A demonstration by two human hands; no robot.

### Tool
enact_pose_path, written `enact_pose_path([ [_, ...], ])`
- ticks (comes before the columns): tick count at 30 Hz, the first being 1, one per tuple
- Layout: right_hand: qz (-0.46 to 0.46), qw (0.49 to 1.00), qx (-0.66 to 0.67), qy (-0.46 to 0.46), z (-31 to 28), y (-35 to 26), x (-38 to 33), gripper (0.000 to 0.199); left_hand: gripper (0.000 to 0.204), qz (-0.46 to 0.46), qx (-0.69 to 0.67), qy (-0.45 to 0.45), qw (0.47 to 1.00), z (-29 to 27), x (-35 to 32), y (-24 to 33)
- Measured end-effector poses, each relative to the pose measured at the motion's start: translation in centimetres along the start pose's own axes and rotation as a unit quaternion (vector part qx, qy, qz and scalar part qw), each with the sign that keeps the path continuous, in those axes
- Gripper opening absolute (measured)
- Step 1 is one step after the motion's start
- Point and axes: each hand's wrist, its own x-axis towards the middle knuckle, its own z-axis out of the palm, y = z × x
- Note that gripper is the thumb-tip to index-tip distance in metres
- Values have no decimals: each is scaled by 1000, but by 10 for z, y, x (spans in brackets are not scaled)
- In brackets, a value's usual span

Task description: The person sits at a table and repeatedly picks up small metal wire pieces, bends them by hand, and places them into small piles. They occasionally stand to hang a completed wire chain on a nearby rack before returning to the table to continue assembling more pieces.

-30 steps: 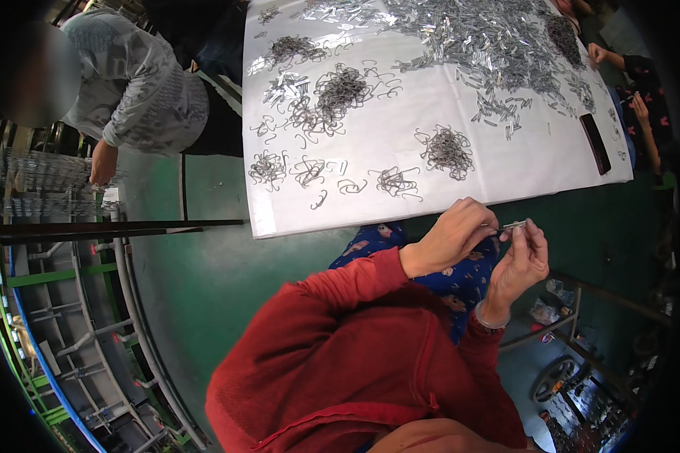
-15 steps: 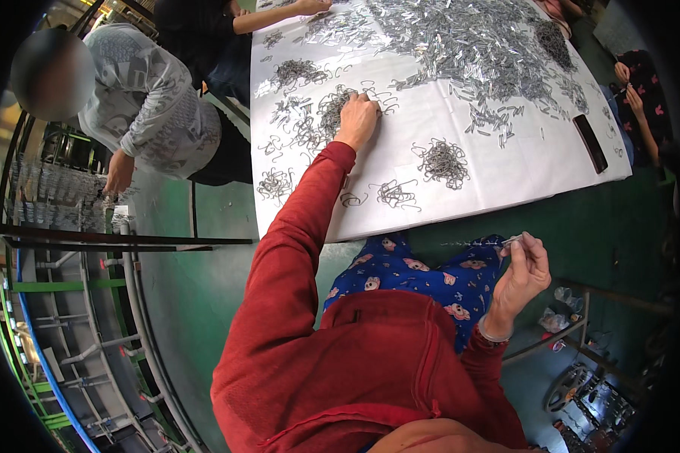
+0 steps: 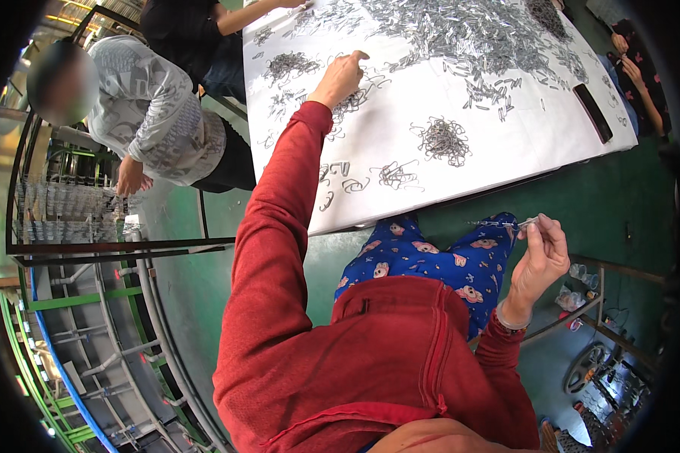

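Note:
My left hand [image 3: 342, 75], at the end of a red sleeve, reaches far out over the white table sheet [image 3: 506, 143] and rests its fingertips on a small heap of grey wire clips [image 3: 355, 98]. My right hand [image 3: 540, 260] stays low by my lap, above blue patterned trousers, and pinches a thin row of strung metal clips [image 3: 499, 223] that sticks out to the left. Another tangle of clips [image 3: 444, 140] lies mid-sheet, and a large spread of loose clips [image 3: 476, 34] covers the far part.
A person in a grey patterned top [image 3: 155, 113] stands at the left by a wire rack [image 3: 68, 208]. Another person's arm [image 3: 257, 9] reaches onto the sheet at the top. A dark flat bar [image 3: 593, 112] lies at the right. Green floor surrounds the table.
My left hand left the right hand near my lap, stretched out to the table and has moved further up onto the clip heap. The right hand keeps holding its row of clips.

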Motion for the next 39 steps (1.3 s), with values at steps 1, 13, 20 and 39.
enact_pose_path([
  [1, -1, 1000, -1, 6, -1, 0, -1, 22, 33, 8, -34, 14, 999, -1, 4, -1],
  [13, 3, 999, -20, 31, -12, -1, 4, 24, 19, -53, -29, 12, 998, 31, 13, -20],
  [20, 1, 1000, -10, 9, -11, -2, 2, 24, 12, -100, 104, -30, 989, 53, -8, -7],
  [39, -13, 1000, 17, -13, -7, -7, 1, 23, 14, 70, -31, -96, 992, -22, -55, 80],
])
